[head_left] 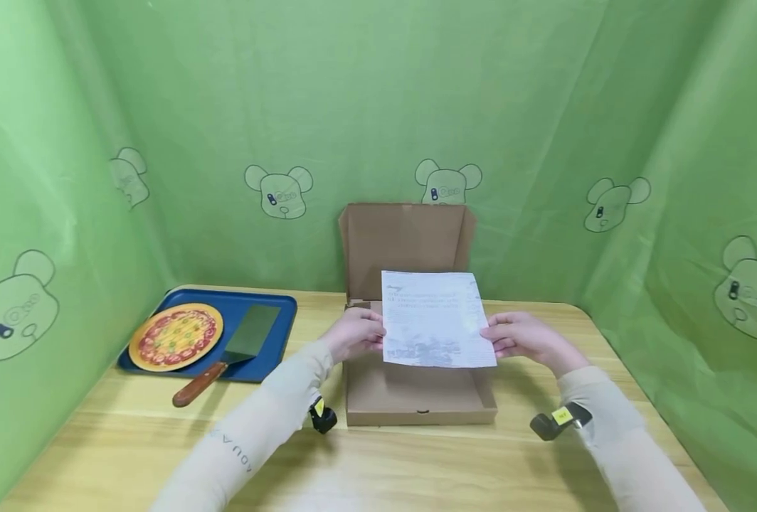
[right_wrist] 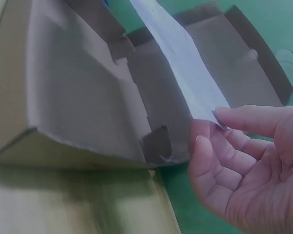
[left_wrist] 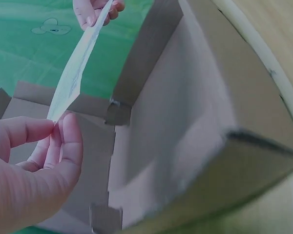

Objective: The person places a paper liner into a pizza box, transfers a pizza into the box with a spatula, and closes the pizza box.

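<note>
The left hand (head_left: 355,331) pinches one side edge of a printed paper sheet (head_left: 439,320) between thumb and fingertips. The right hand (head_left: 521,336) pinches the opposite edge, its thumb on one face and its fingers behind. Stretched between the two hands, the sheet hangs above an open cardboard box (head_left: 420,391), apart from the box floor in both wrist views. Its printed face is turned toward the head camera; the print is too blurred to read.

Around the forearms are light sleeves (head_left: 244,444), with a small black device (head_left: 323,417) at the left wrist and another at the right. The box sits on a pale wooden bench (head_left: 353,469), its lid (head_left: 407,238) raised at the back, behind the sheet.

Left of the box is a blue tray (head_left: 234,306). On it lie a round pizza (head_left: 176,336) and, beside that, a spatula (head_left: 252,331) whose wooden handle reaches out over the tray's near edge. Green sheeting (head_left: 353,107) printed with bear-head outlines surrounds the bench at the back and both sides.
</note>
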{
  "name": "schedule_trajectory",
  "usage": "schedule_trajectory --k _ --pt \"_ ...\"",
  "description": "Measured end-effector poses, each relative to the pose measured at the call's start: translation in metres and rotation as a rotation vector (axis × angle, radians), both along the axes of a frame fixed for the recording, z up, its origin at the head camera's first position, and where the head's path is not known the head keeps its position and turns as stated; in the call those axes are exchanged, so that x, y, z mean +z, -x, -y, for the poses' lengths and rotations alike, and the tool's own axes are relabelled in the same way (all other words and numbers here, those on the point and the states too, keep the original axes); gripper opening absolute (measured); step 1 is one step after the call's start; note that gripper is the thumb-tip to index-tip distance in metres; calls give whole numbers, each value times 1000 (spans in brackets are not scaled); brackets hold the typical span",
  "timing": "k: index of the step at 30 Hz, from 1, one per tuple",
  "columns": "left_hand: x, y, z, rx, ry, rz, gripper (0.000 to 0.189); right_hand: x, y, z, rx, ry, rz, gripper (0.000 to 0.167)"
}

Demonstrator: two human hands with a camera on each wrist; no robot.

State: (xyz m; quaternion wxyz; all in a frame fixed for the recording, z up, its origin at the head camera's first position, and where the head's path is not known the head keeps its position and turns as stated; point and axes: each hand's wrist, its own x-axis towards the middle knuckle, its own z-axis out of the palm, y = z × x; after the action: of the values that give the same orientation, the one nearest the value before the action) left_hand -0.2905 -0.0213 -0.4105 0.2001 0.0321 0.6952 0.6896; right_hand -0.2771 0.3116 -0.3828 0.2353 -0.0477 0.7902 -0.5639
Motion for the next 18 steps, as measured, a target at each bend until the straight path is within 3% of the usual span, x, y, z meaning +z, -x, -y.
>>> schedule_trajectory --k 11,18 --pt "-9 -8 28 -27 88 -13 25 -13 0 31 82 -92 -17 13" --pt "-8 -11 31 -69 157 -37 60 -20 -2 45 86 -161 -31 12"
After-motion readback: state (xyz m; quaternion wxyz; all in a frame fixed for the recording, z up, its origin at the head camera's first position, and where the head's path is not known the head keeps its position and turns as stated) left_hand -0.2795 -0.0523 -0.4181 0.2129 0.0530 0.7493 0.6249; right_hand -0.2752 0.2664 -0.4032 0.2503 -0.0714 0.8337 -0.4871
